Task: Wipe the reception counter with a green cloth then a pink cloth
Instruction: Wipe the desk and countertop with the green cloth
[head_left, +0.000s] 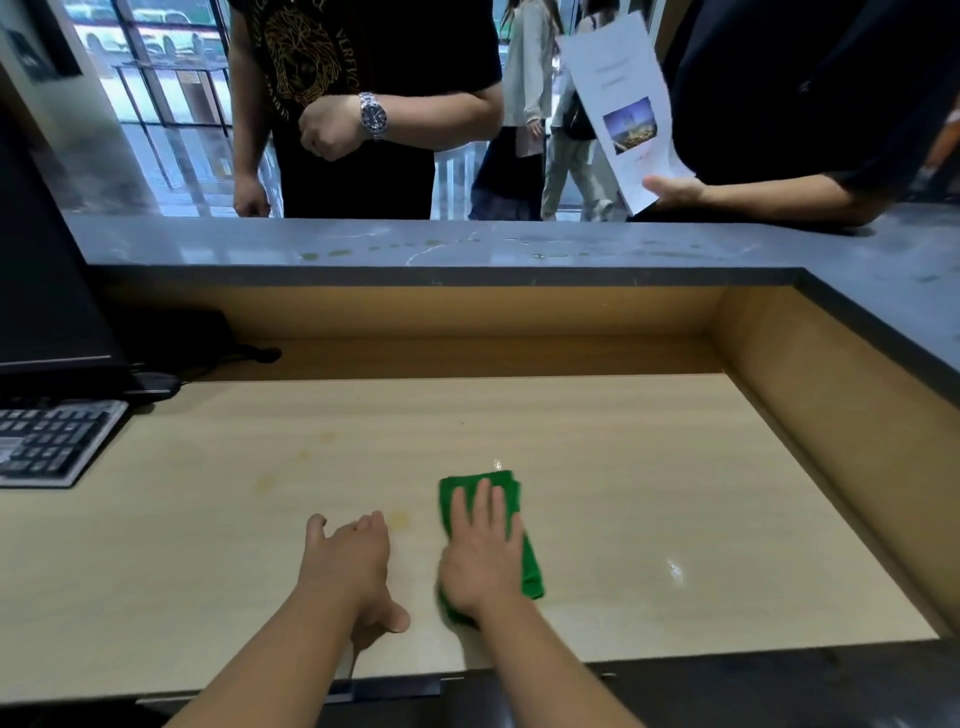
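Two hands, left (349, 564) and right (483, 551), one green cloth (531, 566), one keyboard (49, 441), one monitor (41, 270), one leaflet (621, 104).

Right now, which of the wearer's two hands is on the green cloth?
The right hand: it lies flat, palm down, on the green cloth on the wooden desk. The left hand rests bare on the desk beside it, touching no cloth.

Folded green cloth (519, 525) lying on pale wooden desk (623, 467)
Right hand (485, 551) lying on it, left hand (353, 561) resting just left; black keyboard (47, 441) sitting far left.
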